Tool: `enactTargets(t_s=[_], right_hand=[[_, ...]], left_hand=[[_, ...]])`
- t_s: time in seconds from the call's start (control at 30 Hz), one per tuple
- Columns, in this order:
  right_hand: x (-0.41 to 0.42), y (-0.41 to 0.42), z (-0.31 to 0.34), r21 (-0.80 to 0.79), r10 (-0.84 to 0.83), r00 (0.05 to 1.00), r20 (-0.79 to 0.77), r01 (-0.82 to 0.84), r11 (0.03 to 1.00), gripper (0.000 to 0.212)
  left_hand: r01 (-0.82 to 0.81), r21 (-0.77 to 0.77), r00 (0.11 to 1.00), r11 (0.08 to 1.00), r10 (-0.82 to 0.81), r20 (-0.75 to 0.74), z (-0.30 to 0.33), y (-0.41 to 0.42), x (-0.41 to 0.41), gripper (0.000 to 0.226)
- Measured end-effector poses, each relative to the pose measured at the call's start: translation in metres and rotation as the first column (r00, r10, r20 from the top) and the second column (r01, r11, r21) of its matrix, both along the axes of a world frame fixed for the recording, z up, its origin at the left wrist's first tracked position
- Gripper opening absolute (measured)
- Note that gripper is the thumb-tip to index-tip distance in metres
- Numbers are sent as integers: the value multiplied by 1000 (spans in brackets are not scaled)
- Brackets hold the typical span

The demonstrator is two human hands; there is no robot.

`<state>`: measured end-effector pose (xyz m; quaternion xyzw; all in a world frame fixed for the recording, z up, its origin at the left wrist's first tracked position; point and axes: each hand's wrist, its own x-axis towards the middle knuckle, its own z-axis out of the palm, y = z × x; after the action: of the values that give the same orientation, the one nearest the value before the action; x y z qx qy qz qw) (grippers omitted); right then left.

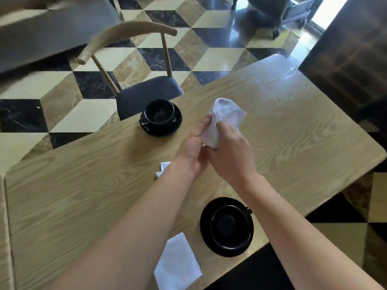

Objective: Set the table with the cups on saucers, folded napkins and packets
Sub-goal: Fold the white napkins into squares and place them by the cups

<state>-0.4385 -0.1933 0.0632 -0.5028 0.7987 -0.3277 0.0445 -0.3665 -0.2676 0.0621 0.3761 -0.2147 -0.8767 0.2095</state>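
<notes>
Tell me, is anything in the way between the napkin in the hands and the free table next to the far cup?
Nothing visible. The napkin is above bare table, right of the far cup.

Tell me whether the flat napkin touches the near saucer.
Apart. The head view shows bare wood between the flat napkin and the near saucer.

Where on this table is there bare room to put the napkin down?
Bare wood: right of both hands toward the table edge, and left, below the far cup. The near edge is crowded: folded napkin beside the near cup.
</notes>
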Motion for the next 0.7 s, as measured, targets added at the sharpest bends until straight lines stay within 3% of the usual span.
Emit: enactTargets(t_s=[0.07, 0.13, 0.23, 0.3, 0.47, 0.57, 0.63, 0.7], right_hand=[[32, -1, 22, -85, 102, 995, 17, -100, 991, 23], [66, -4, 38, -136, 250, 962, 107, -235, 963, 25], [124, -10, 52, -152, 414, 790, 452, -389, 909, 27], [161, -16, 53, -194, 443, 650, 618, -420, 886, 17], [233, -30, 19, -163, 322, 313, 894, -441, 882, 34], [263, -28, -18, -18, 101, 140, 985, -497, 868, 27], [280, -23, -44, 131, -7, 225, 974, -542, 830, 28], [293, -16, -67, 265, -35, 388, 921, -557, 787, 38]], left_hand=[[-77, -5, 992, 997, 76, -99, 21, -15, 41, 60], [-151, -80, 982, 985, 141, -124, 41, -25, 91, 51], [-344, -188, 938, 920, 326, -120, 61, -34, 168, 29], [-453, -242, 891, 858, 441, -104, 66, -34, 215, 27], [-605, -115, 796, 788, 604, -42, 39, -24, 320, 29], [-671, -34, 708, 741, 654, 267, -1, -7, 365, 24], [-646, -111, 573, 755, 575, 584, -29, 14, 384, 16], [-501, -321, 332, 804, 521, 786, -53, 38, 397, 15]])
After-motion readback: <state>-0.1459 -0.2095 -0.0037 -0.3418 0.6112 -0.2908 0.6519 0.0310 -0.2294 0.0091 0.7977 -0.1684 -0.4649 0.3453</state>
